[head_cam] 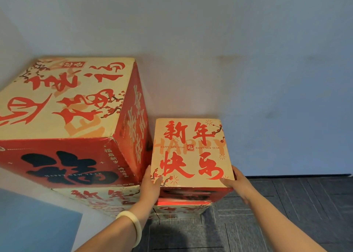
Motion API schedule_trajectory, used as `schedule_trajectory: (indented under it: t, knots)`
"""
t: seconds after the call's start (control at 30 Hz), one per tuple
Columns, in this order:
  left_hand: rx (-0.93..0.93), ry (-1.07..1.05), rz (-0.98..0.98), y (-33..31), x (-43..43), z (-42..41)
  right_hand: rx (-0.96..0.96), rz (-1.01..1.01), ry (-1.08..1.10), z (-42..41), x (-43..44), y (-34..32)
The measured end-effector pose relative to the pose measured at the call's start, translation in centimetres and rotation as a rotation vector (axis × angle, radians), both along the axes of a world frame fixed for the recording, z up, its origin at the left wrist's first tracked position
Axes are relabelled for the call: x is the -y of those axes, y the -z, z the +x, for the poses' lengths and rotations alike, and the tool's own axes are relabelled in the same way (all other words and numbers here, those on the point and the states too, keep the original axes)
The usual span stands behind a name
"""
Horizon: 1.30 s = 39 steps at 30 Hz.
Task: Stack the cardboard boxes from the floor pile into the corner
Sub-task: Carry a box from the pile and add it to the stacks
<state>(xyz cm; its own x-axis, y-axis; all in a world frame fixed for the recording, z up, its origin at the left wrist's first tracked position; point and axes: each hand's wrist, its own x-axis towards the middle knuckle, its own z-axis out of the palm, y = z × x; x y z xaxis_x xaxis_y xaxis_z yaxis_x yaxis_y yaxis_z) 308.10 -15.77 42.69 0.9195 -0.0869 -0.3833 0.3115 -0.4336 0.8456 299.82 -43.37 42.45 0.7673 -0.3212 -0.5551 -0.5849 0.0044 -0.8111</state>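
A small cream-and-red box (191, 150) printed with red characters sits on top of a lower box (179, 208) beside the wall. My left hand (150, 185) holds its near left corner, thumb on the top face. My right hand (236, 183) grips its near right corner, thumb on top too. To the left stands a large red-and-cream box (63, 103) stacked in the corner on another cream box (107, 198).
A pale wall (248, 80) runs behind the boxes. Dark grey carpet tiles (286, 213) cover the floor to the right and in front. A blue and white surface (38, 223) fills the lower left.
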Motion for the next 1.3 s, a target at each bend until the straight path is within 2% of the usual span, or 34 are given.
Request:
schedule_trajectory:
  t: [0.33, 0.57, 0.67, 0.93, 1.03, 1.17, 1.3]
  knots:
    - [-0.074, -0.049, -0.027, 0.8, 0.3, -0.6, 0.053, 0.005, 0.134, -1.3, 0.0, 1.1]
    - [-0.14, -0.068, -0.09, 3.2, -0.7, -3.3, -0.047, -0.03, 0.024, -5.6, -0.5, 3.2]
    - [-0.185, -0.109, -0.124, 4.8, -1.1, -4.6, -0.106, -0.042, 0.011, -7.2, -0.4, 5.7]
    - [-0.237, -0.097, -0.025, 11.7, -0.8, -7.5, -0.227, -0.1, -0.103, -7.8, -0.5, 13.2]
    - [-0.248, -0.131, -0.01, 14.2, -1.4, -6.8, -0.216, -0.115, -0.09, -7.0, -0.7, 15.7]
    - [-0.213, -0.073, 0.066, 16.5, -1.6, -6.1, -0.178, -0.122, -0.055, -5.6, -1.1, 18.3]
    - [-0.207, -0.043, 0.052, 19.4, -1.3, -5.0, -0.14, -0.125, -0.031, -4.3, -1.6, 21.0]
